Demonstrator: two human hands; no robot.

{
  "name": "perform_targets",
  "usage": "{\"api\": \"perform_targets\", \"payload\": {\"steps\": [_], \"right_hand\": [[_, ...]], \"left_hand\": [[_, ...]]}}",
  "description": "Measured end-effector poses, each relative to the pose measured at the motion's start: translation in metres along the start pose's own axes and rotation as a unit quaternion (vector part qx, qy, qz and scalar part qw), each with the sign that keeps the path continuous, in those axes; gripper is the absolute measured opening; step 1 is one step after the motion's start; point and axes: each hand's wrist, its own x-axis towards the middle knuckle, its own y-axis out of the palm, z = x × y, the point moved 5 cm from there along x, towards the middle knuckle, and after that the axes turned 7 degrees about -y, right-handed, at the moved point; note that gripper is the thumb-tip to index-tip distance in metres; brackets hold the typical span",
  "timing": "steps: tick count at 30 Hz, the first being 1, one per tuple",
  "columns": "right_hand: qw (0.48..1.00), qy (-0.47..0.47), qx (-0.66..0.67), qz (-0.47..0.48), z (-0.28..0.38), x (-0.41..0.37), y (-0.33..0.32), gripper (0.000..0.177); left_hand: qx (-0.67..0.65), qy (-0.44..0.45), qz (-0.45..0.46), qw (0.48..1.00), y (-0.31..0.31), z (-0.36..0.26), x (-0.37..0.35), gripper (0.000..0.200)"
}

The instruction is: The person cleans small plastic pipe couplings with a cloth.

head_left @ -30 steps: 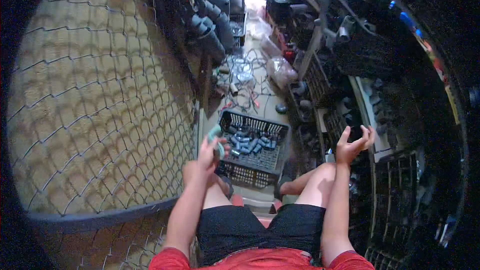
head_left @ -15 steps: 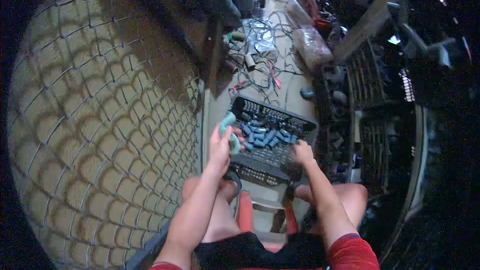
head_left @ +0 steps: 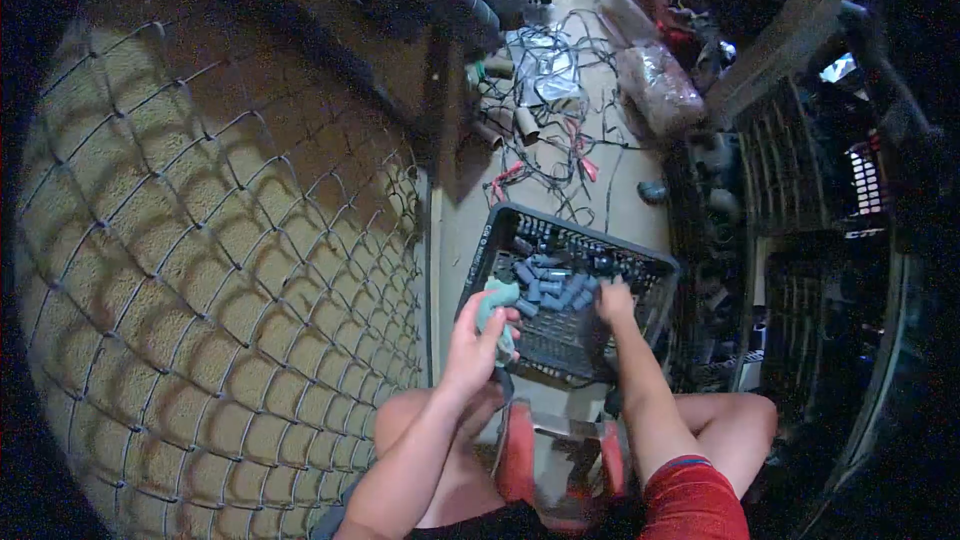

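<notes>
My left hand is closed around a crumpled light green cloth, above the near left part of a dark plastic crate. Inside the crate lies a loose pile of short blue-grey pipe fittings, apparently plastic. My right hand reaches down over the right side of the crate, at the edge of the pile. Its fingers point downward and are blurred and partly hidden, so what they touch or hold does not show.
A chain-link fence runs along the left. Beyond the crate, tangled dark cords and cardboard tubes lie on the floor. Clear plastic bags and dark crates line the right. A red stool stands between my legs.
The view has shifted, so the crate appears farther right and lower. My left hand has turned, still holding the green cloth, and my right hand stays at the right edge of the pile.
</notes>
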Motion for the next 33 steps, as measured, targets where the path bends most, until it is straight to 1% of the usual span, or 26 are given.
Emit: {"api": "perform_targets", "payload": {"steps": [2, 3, 4, 5, 6, 7, 8, 9, 10, 11, 12, 14, 16, 18, 19, 20, 22, 24, 26, 27, 28, 29, 30, 31, 32, 33], "right_hand": [[0.995, -0.024, 0.073, -0.068, 0.010, -0.019, -0.010, 0.027], [0.989, -0.017, 0.130, -0.063, 0.021, -0.035, -0.030, 0.026], [0.975, -0.028, 0.200, -0.090, 0.029, -0.056, -0.046, 0.028], [0.957, -0.042, 0.268, -0.105, 0.034, -0.075, -0.054, 0.027], [0.928, -0.088, 0.319, -0.173, 0.044, -0.096, -0.069, 0.025], [0.914, -0.080, 0.375, -0.134, 0.054, -0.117, -0.081, 0.022], [0.838, -0.038, 0.543, -0.037, 0.066, -0.138, -0.090, 0.022], [0.771, -0.048, 0.634, -0.028, 0.075, -0.157, -0.097, 0.016], [0.687, -0.015, 0.726, -0.039, 0.086, -0.180, -0.110, 0.013], [0.643, -0.007, 0.765, -0.047, 0.110, -0.215, -0.149, 0.020], [0.597, -0.001, 0.801, -0.053, 0.130, -0.242, -0.181, 0.028], [0.548, -0.014, 0.829, -0.111, 0.130, -0.266, -0.181, 0.039], [0.546, -0.008, 0.829, -0.124, 0.127, -0.300, -0.185, 0.036], [0.547, -0.045, 0.826, -0.128, 0.132, -0.340, -0.200, 0.033], [0.599, -0.063, 0.787, -0.134, 0.120, -0.351, -0.186, 0.036], [0.599, -0.071, 0.786, -0.134, 0.114, -0.368, -0.186, 0.036], [0.722, -0.100, 0.680, -0.078, 0.115, -0.396, -0.188, 0.036], [0.707, -0.129, 0.691, -0.072, 0.119, -0.418, -0.199, 0.034], [0.757, -0.054, 0.627, 0.177, 0.112, -0.434, -0.182, 0.034], [0.820, -0.049, 0.558, 0.120, 0.113, -0.435, -0.180, 0.031], [0.821, -0.055, 0.557, 0.116, 0.123, -0.443, -0.189, 0.031], [0.861, -0.127, 0.493, -0.007, 0.135, -0.456, -0.221, 0.029], [0.878, -0.194, 0.417, -0.130, 0.144, -0.471, -0.248, 0.027], [0.867, -0.257, 0.396, -0.162, 0.150, -0.479, -0.259, 0.024], [0.865, -0.262, 0.395, -0.166, 0.149, -0.482, -0.268, 0.024], [0.844, -0.373, 0.320, -0.217, 0.154, -0.493, -0.283, 0.024]], "left_hand": [[0.136, 0.101, -0.049, 0.984, -0.007, 0.012, 0.009, 0.032], [0.236, 0.162, -0.076, 0.955, -0.009, 0.011, 0.010, 0.031], [0.228, 0.177, -0.072, 0.955, -0.009, 0.012, 0.010, 0.031], [0.284, 0.232, -0.090, 0.926, -0.004, 0.008, 0.006, 0.031], [0.335, 0.286, -0.109, 0.891, 0.004, -0.001, -0.002, 0.032], [0.334, 0.264, -0.101, 0.899, 0.012, -0.006, -0.010, 0.032], [0.327, 0.277, -0.097, 0.899, 0.020, -0.009, -0.019, 0.032], [0.331, 0.286, -0.080, 0.896, 0.030, -0.006, -0.028, 0.031], [0.338, 0.294, -0.062, 0.892, 0.039, -0.002, -0.037, 0.030], [0.338, 0.308, -0.037, 0.888, 0.050, 0.004, -0.050, 0.033], [0.334, 0.290, 0.007, 0.897, 0.062, 0.017, -0.061, 0.035], [0.308, 0.325, 0.061, 0.892, 0.091, 0.026, -0.110, 0.035], [0.318, 0.391, 0.039, 0.863, 0.103, 0.029, -0.153, 0.035], [0.345, 0.394, 0.050, 0.851, 0.103, 0.040, -0.176, 0.034], [0.371, 0.454, 0.069, 0.807, 0.107, 0.038, -0.199, 0.032], [0.395, 0.511, 0.088, 0.759, 0.111, 0.040, -0.219, 0.031], [0.341, 0.457, 0.184, 0.801, 0.108, 0.067, -0.241, 0.029], [0.335, 0.406, 0.231, 0.818, 0.103, 0.083, -0.266, 0.034], [0.423, 0.476, 0.227, 0.737, 0.105, 0.081, -0.300, 0.031], [0.478, 0.499, 0.199, 0.695, 0.104, 0.080, -0.315, 0.030], [0.480, 0.504, 0.195, 0.691, 0.103, 0.086, -0.318, 0.030], [0.447, 0.416, 0.218, 0.761, 0.100, 0.098, -0.312, 0.027], [0.408, 0.321, 0.237, 0.821, 0.096, 0.107, -0.308, 0.026], [0.411, 0.326, 0.234, 0.819, 0.096, 0.106, -0.312, 0.026], [0.380, 0.281, 0.253, 0.844, 0.096, 0.106, -0.314, 0.027], [0.347, 0.234, 0.271, 0.867, 0.097, 0.107, -0.319, 0.028]]}}
